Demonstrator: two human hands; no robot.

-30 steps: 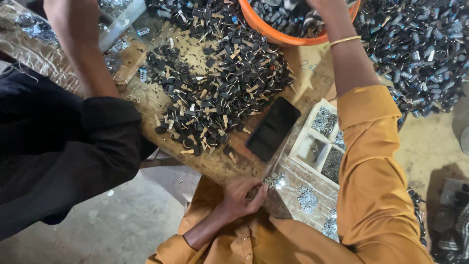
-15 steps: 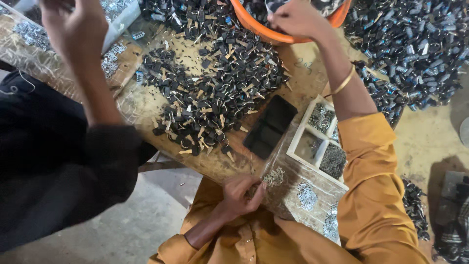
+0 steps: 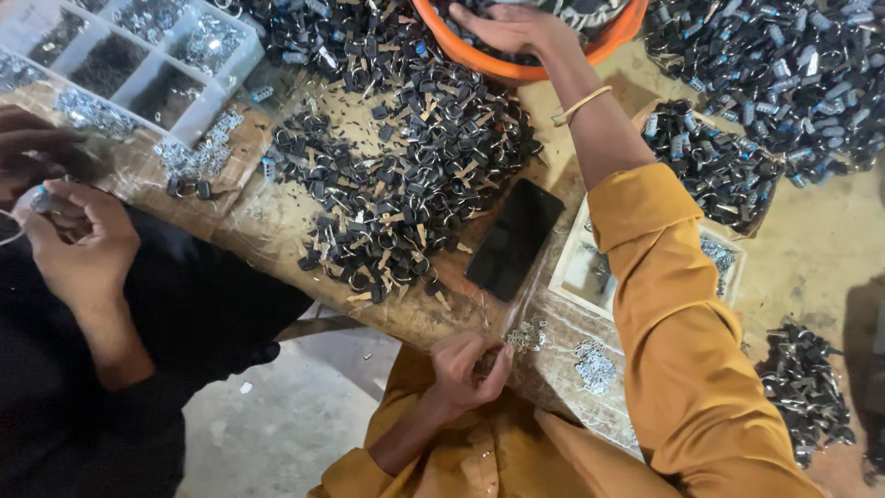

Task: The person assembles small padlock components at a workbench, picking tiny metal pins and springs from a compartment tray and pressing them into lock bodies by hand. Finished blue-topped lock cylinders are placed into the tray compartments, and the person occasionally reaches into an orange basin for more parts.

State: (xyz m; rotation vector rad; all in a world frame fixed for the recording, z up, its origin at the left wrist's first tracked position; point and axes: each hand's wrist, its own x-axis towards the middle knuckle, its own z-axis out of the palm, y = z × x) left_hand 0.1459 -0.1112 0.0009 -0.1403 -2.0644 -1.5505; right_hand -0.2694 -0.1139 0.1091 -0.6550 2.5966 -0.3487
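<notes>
Two hands work apart: the right hand (image 3: 514,28) reaches far into the orange basin (image 3: 516,66), fingers curled loosely over the dark metal parts (image 3: 590,11) inside, while the left hand (image 3: 468,366) stays near, fingers pinched beside small silvery pieces (image 3: 527,334) on the wooden table (image 3: 277,221).

The orange basin (image 3: 516,66) was cut off by the top edge, so only its near rim was seen. The fingertips of the right hand (image 3: 513,26) were hidden among the parts inside it. Whatever was pinched in the left hand (image 3: 468,367) was covered by the curled fingers and could not be made out. The compartment tray (image 3: 129,55) was cropped at the upper left. The co-worker's hand (image 3: 78,242) held something too small to be told. The small parts (image 3: 406,184) were too fine to be identified.
</notes>
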